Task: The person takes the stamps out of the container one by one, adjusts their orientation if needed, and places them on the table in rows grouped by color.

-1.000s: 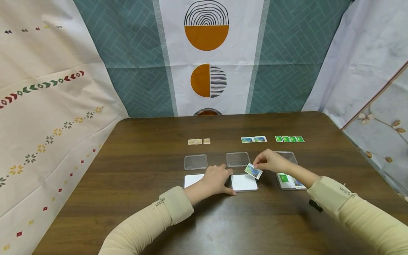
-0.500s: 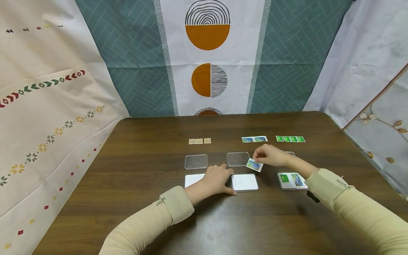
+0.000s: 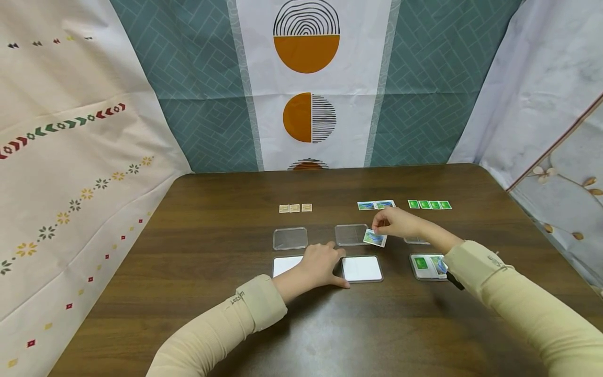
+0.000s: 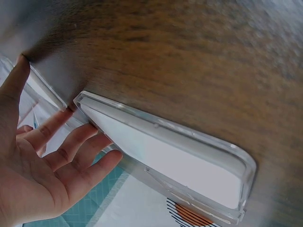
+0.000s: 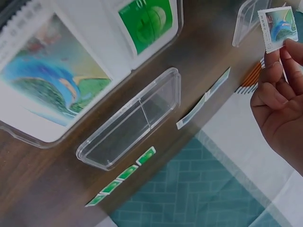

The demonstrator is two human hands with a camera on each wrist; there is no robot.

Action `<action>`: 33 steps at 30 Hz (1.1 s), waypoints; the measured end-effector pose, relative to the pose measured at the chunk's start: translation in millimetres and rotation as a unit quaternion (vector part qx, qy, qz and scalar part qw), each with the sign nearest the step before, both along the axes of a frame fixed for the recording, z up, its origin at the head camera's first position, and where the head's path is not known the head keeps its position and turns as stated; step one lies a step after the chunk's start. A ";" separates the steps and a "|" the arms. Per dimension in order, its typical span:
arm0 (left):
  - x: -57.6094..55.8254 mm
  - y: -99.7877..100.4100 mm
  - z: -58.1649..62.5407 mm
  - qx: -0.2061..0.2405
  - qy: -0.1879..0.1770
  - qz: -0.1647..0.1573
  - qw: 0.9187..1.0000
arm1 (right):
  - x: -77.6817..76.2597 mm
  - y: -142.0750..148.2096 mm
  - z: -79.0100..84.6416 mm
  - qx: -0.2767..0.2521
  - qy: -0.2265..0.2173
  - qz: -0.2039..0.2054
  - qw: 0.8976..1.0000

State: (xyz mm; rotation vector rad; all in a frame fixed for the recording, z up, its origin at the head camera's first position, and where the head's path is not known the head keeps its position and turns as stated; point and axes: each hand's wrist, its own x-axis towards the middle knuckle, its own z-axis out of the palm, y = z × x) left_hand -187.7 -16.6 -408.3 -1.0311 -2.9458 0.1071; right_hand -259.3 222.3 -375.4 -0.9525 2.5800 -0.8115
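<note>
My right hand (image 3: 398, 222) pinches a blue-and-green picture stamp (image 3: 375, 238) with perforated edges by its top edge. The stamp overlaps the right end of the middle clear lid (image 3: 350, 235) in the head view. Its picture side (image 5: 280, 27) faces the camera in the right wrist view. My left hand (image 3: 321, 264) rests on the table with fingers spread, thumb and index finger at the left end of the middle clear case (image 3: 361, 269) with a white insert. The hand and wrist partly cover the left case (image 3: 285, 264); its white insert (image 4: 165, 146) shows in the left wrist view.
The right case (image 3: 427, 267) holds a green stamp and a blue picture stamp. Clear lids (image 3: 289, 239) lie behind the cases. Along the back lie three tan stamps (image 3: 294, 208), two blue stamps (image 3: 375, 205) and several green stamps (image 3: 429, 204).
My right hand has moved up and away with the pinched stamp, from the middle case's back corner to its lid's right end. The left hand has stayed in place.
</note>
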 end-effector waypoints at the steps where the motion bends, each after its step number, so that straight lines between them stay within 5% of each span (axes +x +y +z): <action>1: 0.2 0.0 -0.1 -0.001 0.000 0.000 1.000 | -1.3 -0.3 0.4 0.002 0.001 0.002 1.000; 25: 1.0 2.4 -2.6 -0.004 -0.004 0.000 1.000 | -35.8 -16.4 8.3 0.063 0.042 -0.028 0.997; 33: 0.4 1.3 -0.1 -0.009 0.001 0.002 1.000 | -57.6 -29.5 12.6 0.090 0.057 -0.004 0.994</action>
